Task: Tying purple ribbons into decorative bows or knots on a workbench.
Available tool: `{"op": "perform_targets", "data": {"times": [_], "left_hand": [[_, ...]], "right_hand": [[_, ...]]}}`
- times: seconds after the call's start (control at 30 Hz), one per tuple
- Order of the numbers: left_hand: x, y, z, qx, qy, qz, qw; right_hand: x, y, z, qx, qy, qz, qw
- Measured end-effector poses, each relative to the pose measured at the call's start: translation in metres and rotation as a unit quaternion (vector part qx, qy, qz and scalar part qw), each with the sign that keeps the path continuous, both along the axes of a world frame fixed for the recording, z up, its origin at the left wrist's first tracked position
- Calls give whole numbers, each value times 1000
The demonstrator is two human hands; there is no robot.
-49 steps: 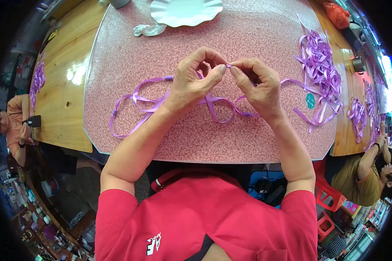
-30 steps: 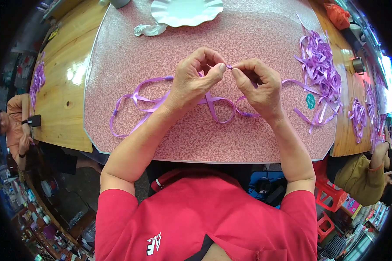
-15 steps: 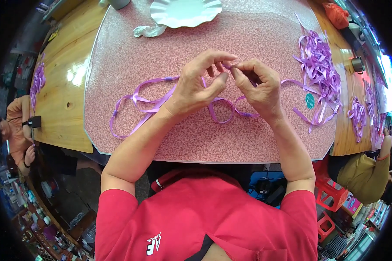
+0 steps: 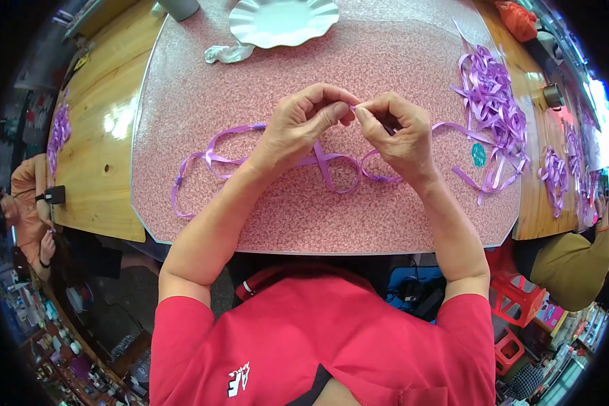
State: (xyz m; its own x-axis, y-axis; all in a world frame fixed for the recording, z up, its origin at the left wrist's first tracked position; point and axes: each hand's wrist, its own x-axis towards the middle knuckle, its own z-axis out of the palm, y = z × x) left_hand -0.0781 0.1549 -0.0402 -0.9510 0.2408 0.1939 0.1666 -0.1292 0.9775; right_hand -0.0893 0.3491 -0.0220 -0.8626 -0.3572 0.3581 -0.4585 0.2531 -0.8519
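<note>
Table [image 4: 413,223]: pink speckled top, rounded corners, near edge running just in front of a red shirt [image 4: 325,345]. Bare pink surface open between hands and far edge, and along the near edge below the forearms. Wooden bench [image 4: 101,155] adjoining the left edge.

Left hand [image 4: 301,125]: above table centre, fingers curled, thumb and forefinger pinched tight on a short piece of purple ribbon [image 4: 325,166].

Right hand [image 4: 396,128]: just beside the left, fingertips meeting it, likewise pinched closed on the same ribbon at the same spot.

Ribbon: held end raised off the top between the two pinches; remainder trailing down under both hands, looping flat on the table toward the left edge and crossing itself below the wrists; another run leading off toward the right edge.

Pile of finished purple ribbon pieces [image 4: 494,101]: by the right edge, well apart from the hands. Small teal disc [image 4: 478,155] just beside it.

White scalloped paper plate [image 4: 284,20]: at the far edge. Crumpled white scrap [image 4: 227,53]: near the plate, far-left corner.

Further purple ribbon heaps on wood: beyond the left edge [image 4: 59,132] and beyond the right edge [image 4: 555,172].
</note>
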Motion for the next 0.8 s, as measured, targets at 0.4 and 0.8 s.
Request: {"op": "perform_targets", "data": {"times": [0.4, 0.8], "left_hand": [[1, -1, -5, -184, 140, 45, 972], [-10, -4, -2, -40, 120, 180, 976]], "right_hand": [[-4, -3, -1, 33, 177, -12, 984], [-3, -1, -2, 8, 121, -28, 992]]}}
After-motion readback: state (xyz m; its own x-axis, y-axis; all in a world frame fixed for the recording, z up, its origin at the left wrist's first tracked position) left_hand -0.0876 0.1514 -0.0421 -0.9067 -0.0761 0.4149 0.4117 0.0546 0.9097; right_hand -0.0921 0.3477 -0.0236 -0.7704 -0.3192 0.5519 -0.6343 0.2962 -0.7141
